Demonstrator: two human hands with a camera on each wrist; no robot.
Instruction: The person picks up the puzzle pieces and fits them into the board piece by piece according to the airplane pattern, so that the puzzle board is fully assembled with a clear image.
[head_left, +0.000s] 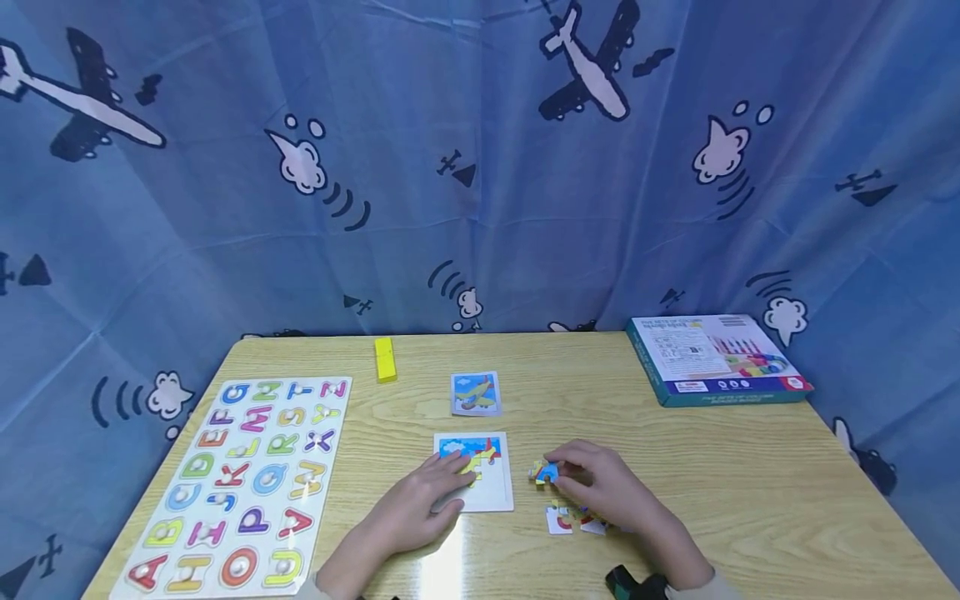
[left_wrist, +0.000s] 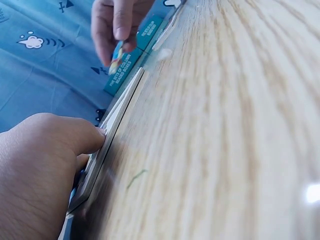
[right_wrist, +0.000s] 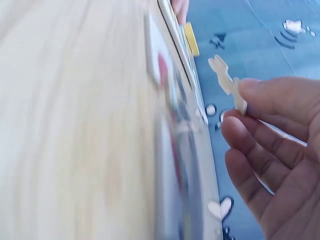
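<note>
My left hand (head_left: 416, 504) lies with fingers extended over a white-framed jigsaw board (head_left: 495, 496), partly filled with blue sky and a yellow-and-red plane picture. In the left wrist view the thumb touches the edge of the board (left_wrist: 119, 112). To the right of the board, my right hand (head_left: 603, 487) pinches a blue-and-yellow puzzle piece (head_left: 547, 473) between thumb and fingers. The right wrist view shows the plain pale back of this puzzle piece (right_wrist: 225, 77), held up off the table. Loose puzzle pieces (head_left: 559, 522) lie below the right hand, which partly hides them.
A small picture card (head_left: 476, 408) of a yellow plane lies behind the board. A letter board (head_left: 247, 467) covers the table's left side. A yellow block (head_left: 385, 360) stands near the back edge, a boxed set (head_left: 720, 362) at the back right. A dark object (head_left: 633, 583) is at the front.
</note>
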